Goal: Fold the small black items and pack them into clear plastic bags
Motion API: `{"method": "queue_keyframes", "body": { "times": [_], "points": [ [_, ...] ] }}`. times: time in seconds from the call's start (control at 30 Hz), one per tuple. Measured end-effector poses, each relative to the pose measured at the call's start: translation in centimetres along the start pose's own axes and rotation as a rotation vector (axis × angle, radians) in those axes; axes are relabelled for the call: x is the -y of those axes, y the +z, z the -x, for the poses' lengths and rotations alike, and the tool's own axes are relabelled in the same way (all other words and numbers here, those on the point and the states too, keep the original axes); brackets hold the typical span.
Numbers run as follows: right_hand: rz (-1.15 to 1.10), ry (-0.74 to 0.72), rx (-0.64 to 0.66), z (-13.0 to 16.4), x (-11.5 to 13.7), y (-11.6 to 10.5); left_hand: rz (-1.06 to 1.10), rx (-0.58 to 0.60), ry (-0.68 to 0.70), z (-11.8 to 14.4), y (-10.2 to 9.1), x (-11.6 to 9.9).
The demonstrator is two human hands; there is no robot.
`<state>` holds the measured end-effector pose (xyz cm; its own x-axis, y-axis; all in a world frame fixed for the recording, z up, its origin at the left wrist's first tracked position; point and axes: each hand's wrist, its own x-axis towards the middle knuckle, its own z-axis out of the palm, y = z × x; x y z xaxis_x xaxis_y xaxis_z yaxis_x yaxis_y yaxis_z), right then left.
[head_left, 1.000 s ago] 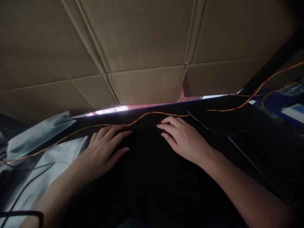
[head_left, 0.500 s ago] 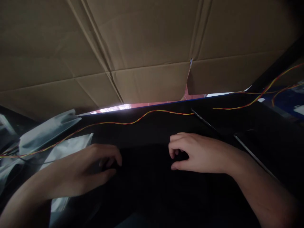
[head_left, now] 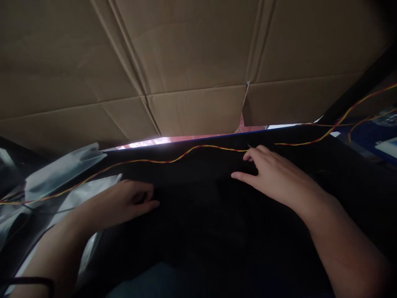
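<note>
Head view shows both hands low over a black sheet (head_left: 198,215) that covers the counter in front of the person; the material is too dark to tell whether it is cloth or film. The left hand (head_left: 124,203) is curled at the sheet's left part, fingers bent under and thumb pressed forward, apparently pinching the dark material, though the grip itself is hidden in shadow. The right hand (head_left: 273,176) is loosely open, thumb stretched left, fingertips reaching the sheet's far edge just beside the end of a twisted red-and-yellow wire (head_left: 186,154); whether they touch the wire cannot be told. That wire runs leftward along the far edge and crosses pale plastic bags (head_left: 62,171) lying at the left of the counter; what the bags contain cannot be seen. A second red-and-yellow wire (head_left: 341,120) trails off at the right. Flattened brown cardboard (head_left: 192,58), creased and slit, stands behind the counter and fills the upper view; a thin bright gap shows beneath its lower edge.
</note>
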<state>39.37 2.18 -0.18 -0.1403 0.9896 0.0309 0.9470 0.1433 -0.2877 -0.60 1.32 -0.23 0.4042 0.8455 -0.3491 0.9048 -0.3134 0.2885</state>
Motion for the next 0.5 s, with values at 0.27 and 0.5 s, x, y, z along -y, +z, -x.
{"method": "queue_keyframes", "body": {
  "times": [0.27, 0.5],
  "points": [
    [-0.196, -0.243, -0.025, 0.0, 1.2, -1.6, -0.086, -0.041, 0.022, 0.3, -0.4, 0.7],
    [-0.253, -0.407, 0.476, 1.4, 1.8, -2.5, -0.055, -0.065, 0.028, 0.5, -0.8, 0.2]
  ]
}}
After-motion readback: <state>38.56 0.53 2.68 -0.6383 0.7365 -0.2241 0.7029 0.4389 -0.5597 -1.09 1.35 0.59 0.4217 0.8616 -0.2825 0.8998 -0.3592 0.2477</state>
